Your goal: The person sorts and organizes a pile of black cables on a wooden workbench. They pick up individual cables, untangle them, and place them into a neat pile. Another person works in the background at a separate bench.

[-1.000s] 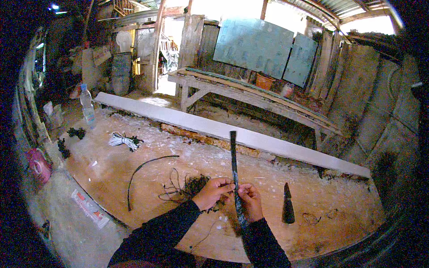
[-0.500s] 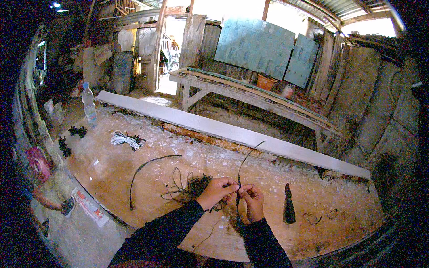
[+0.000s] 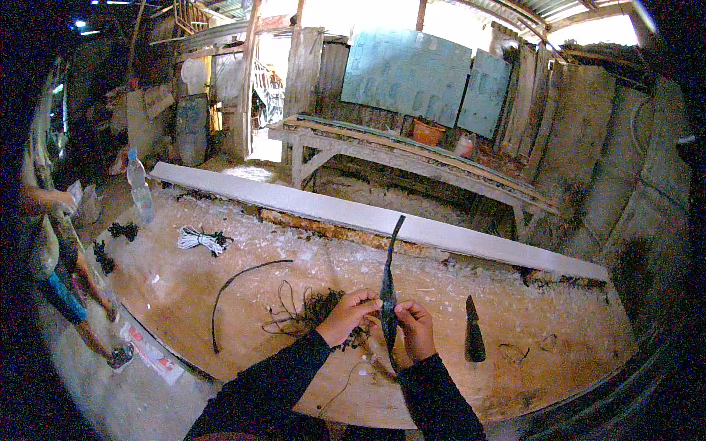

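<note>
Pinching dark strip (image 3: 389, 294) betw. L hand (image 3: 353, 317) & R hand (image 3: 416, 331), above worktable (image 3: 551, 316), just R of cord tangle (image 3: 312, 305), prob. risking twist or slip if gripped unevenly, or snagging if lowered leftward.

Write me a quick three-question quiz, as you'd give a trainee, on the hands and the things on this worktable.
1. Multiple choice: which thing is between the left hand and the right hand?
(a) the orange pot
(b) a dark strip
(c) the blue panel

2. True or false: the clear bottle is to the left of the white cord bundle.

3. Fill in: the dark pointed object is to the ____ of the right hand.

Key: 1. b; 2. true; 3. right
</note>
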A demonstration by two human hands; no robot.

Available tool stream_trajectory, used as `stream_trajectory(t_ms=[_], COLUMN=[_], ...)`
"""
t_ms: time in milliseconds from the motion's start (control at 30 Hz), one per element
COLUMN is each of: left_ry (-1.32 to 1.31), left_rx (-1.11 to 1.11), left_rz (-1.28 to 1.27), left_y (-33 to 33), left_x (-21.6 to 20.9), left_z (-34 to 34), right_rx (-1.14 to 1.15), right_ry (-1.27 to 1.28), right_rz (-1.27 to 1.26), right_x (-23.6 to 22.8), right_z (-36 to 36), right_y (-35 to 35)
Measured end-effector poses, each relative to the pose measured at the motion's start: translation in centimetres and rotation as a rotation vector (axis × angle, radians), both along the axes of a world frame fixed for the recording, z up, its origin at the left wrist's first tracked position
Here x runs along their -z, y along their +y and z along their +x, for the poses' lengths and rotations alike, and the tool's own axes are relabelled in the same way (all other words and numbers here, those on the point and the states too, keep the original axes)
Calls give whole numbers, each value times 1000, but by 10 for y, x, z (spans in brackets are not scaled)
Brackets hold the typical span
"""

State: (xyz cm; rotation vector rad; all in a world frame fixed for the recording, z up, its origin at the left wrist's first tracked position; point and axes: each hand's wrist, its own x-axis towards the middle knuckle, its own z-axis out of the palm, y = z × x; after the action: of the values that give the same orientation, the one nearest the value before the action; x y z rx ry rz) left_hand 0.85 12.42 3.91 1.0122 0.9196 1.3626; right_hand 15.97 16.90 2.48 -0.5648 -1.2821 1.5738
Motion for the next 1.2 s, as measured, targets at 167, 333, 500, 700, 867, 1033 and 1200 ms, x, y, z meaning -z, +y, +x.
stream_trajectory(t_ms=[167, 333, 500, 700, 867, 1033, 1200], left_ry=[-108, -21, 135, 79, -38, -104, -17], left_rx=[48, -24, -80, -82, -64, -100, -19], left_rz=[-50, -38, 34, 52, 64, -34, -90], left_y=[4, 0, -1, -2, 2, 2, -2], left_x=[6, 4, -1, -2, 4, 5, 1], left_z=[0, 4, 5, 5, 6, 0, 5], right_rx=[-2, -15, 30, 64, 84, 90, 8], right_ry=[-25, -38, -84, -33, -56, -44, -53], right_rz=[16, 40, 73, 33, 80, 101, -120], right_x=[1, -3, -5, -5, -6, -10, -11], right_z=[-1, -1, 1, 0, 2, 4, 1], right_y=[0, -1, -2, -1, -2, -2, -4])
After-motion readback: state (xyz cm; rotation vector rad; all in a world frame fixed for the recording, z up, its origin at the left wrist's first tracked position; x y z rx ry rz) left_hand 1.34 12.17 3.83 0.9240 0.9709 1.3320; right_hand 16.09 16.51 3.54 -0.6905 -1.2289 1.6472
